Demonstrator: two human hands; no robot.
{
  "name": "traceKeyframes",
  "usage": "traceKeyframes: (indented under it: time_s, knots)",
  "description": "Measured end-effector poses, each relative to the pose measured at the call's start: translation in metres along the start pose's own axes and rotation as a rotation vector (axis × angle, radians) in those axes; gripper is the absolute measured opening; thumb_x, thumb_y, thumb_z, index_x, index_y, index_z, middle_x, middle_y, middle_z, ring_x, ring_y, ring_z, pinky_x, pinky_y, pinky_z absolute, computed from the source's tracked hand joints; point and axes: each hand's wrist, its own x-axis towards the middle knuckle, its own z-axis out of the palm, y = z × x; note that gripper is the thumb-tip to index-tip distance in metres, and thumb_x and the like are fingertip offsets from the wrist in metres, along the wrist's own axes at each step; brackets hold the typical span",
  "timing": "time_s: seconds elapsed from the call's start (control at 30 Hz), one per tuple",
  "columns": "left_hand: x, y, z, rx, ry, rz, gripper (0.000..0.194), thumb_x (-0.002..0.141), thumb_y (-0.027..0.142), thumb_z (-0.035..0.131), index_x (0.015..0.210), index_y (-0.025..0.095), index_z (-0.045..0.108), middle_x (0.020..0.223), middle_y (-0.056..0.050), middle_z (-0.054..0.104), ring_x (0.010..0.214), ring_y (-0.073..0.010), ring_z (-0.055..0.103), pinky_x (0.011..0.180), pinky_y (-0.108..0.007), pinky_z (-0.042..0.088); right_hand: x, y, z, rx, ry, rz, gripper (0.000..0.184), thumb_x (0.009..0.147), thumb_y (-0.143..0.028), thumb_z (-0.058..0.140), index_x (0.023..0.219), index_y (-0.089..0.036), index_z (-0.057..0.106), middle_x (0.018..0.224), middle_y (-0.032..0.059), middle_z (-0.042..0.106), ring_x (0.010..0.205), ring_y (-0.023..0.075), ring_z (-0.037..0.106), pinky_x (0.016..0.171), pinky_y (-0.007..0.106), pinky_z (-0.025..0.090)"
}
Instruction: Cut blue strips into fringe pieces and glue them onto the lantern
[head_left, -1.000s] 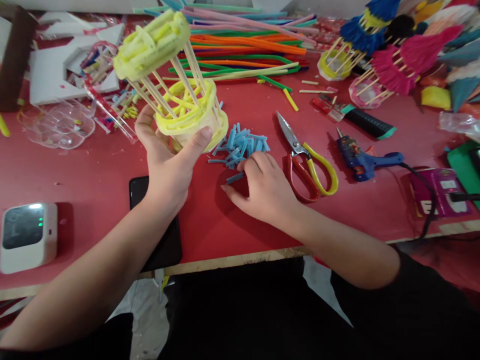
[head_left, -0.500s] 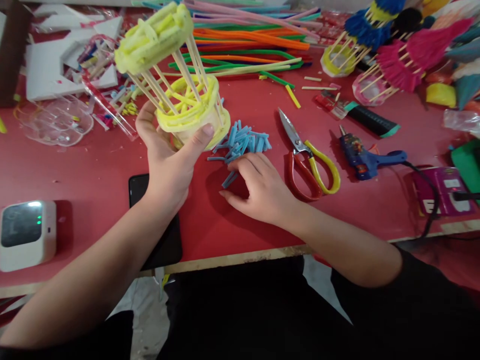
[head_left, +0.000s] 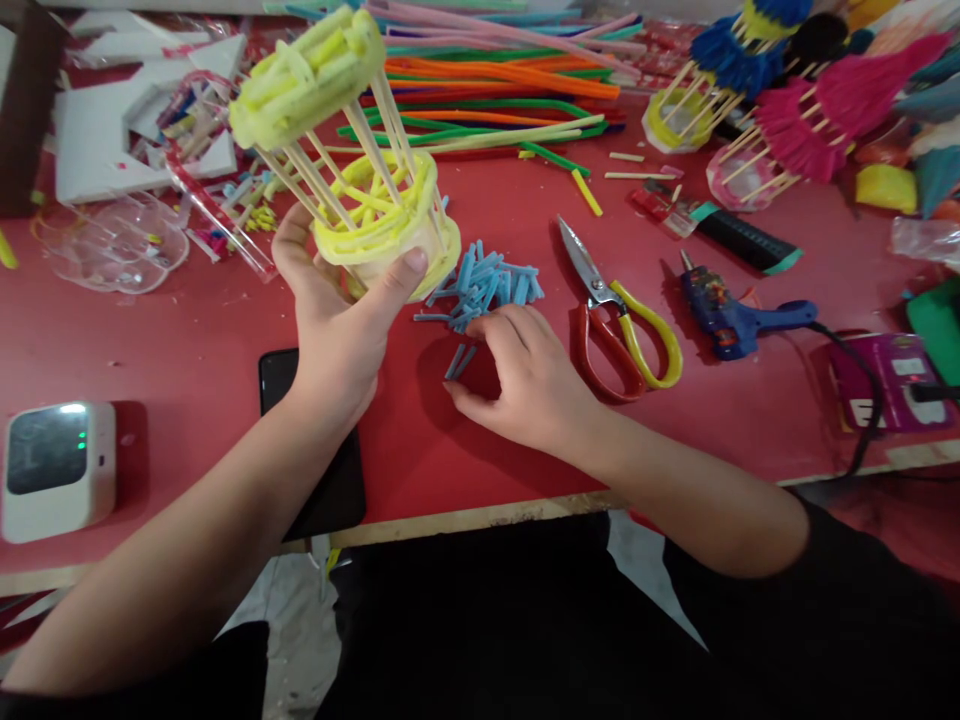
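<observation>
In my left hand (head_left: 341,330), closed round its base, is a yellow craft model (head_left: 311,85) with pipe-cleaner rims and thin wooden sticks joining its top and bottom. It is tilted, its upper part leaning to the left. My right hand (head_left: 529,385) rests low over the red table, thumb and curled fingers apart. Just beyond its fingers lies a heap of short blue pipe-cleaner pieces (head_left: 487,285). A pair of loose blue pieces (head_left: 459,362) lies between the thumb and fingertips. Scissors (head_left: 596,295) with red and yellow handles lie right of the heap.
A blue hot glue gun (head_left: 739,315) and a black utility knife (head_left: 742,238) lie to the right. Long coloured pipe cleaners (head_left: 495,75) stretch across the back. A phone (head_left: 330,490) lies under my left forearm, with a white device (head_left: 60,470) farther left. Decorated stick models (head_left: 810,130) stand back right.
My right hand has shifted slightly right, its thumb and fingers a little farther from the loose blue pieces, which now show more fully. The left hand and model stay put.
</observation>
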Motion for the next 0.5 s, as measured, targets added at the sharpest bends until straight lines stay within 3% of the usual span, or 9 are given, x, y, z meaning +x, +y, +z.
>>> traceKeyframes:
  time_s: [0.33, 0.5]
  knots:
    - [0.0004, -0.0033, -0.0004, 0.013, 0.000, -0.005, 0.082, 0.070, 0.055, 0.095, 0.129, 0.048, 0.040, 0.153, 0.003, 0.052, 0.151, -0.0317, 0.050, 0.124, -0.059, 0.049, -0.0028, -0.0020, 0.0002, 0.022, 0.029, -0.021, 0.016, 0.090, -0.018, 0.063, 0.105, -0.017, 0.060, 0.098, 0.0130, 0.070, 0.095, 0.0316, 0.065, 0.088, 0.050, 0.056]
    - [-0.0005, -0.0010, -0.0014, 0.046, -0.009, -0.003, 0.076, 0.070, 0.057, 0.095, 0.127, 0.049, 0.045, 0.154, 0.006, 0.053, 0.147, -0.0295, 0.054, 0.124, -0.057, 0.050, -0.0017, 0.0003, 0.0010, 0.020, 0.019, -0.017, 0.017, 0.091, -0.019, 0.063, 0.108, -0.018, 0.061, 0.100, 0.0129, 0.071, 0.096, 0.0318, 0.066, 0.089, 0.051, 0.057]
